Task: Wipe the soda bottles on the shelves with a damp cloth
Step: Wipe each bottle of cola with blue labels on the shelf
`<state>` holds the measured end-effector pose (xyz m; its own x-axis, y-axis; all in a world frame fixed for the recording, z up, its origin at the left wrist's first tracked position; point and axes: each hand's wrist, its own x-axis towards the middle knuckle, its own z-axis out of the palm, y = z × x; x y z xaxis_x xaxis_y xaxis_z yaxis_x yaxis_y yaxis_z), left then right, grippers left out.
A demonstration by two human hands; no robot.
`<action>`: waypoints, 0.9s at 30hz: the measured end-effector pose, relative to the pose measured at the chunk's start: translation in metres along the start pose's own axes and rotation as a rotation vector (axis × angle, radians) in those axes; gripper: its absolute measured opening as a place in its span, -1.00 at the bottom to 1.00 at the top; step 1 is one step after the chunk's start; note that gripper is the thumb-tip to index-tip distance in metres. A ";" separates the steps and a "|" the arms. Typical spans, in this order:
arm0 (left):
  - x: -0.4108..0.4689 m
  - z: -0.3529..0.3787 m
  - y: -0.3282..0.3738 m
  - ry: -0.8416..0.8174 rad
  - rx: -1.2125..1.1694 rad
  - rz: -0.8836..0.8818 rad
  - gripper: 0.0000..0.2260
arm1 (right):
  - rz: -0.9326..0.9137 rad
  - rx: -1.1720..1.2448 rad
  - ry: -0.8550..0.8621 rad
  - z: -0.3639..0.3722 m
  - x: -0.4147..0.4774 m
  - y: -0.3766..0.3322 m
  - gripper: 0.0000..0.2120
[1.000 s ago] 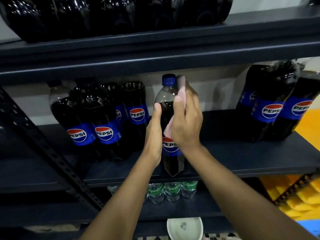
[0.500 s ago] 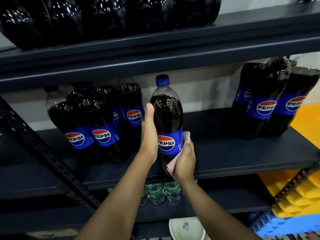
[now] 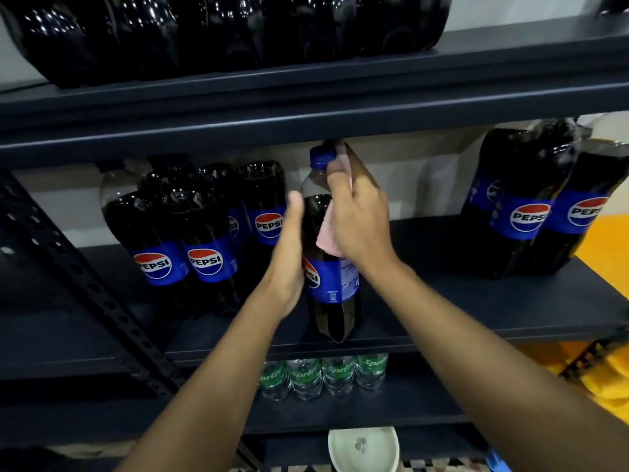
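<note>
Pink against black: wiping neck of bottle [image 3: 332,277] with cloth [image 3: 325,238] gripped in fingers [image 3: 337,178] of right hand [image 3: 360,219], left hand [image 3: 287,264] holding bottle upright on shelf [image 3: 476,311]; next likely calls for downward strokes.

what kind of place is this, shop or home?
Probably a shop or its stockroom, not a home: dark metal shelving holds shrink-wrapped Pepsi packs, with Sprite bottles on the shelf below.
</note>
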<state>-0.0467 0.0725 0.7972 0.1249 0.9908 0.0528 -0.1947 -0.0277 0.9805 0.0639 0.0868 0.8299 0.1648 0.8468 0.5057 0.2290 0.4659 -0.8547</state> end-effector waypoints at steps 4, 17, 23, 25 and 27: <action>-0.005 0.008 -0.007 0.016 0.050 0.046 -0.27 | -0.188 -0.052 0.258 0.021 -0.037 0.037 -0.56; 0.006 0.001 -0.010 0.070 0.003 0.016 -0.15 | 0.484 0.277 0.234 0.023 -0.096 0.093 -0.68; 0.013 0.000 -0.001 0.026 -0.002 0.018 -0.44 | 0.246 0.200 0.111 0.002 -0.024 0.017 -0.64; 0.013 -0.004 0.003 0.046 0.021 -0.010 -0.44 | 0.216 0.098 0.008 -0.006 0.001 -0.007 -0.62; 0.011 -0.006 0.004 0.044 0.039 -0.020 -0.45 | 0.193 0.061 -0.070 -0.009 0.014 -0.018 -0.62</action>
<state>-0.0522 0.0836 0.8010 0.0853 0.9960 0.0254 -0.1539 -0.0120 0.9880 0.0705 0.0881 0.8536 0.1327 0.9364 0.3249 0.1406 0.3067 -0.9414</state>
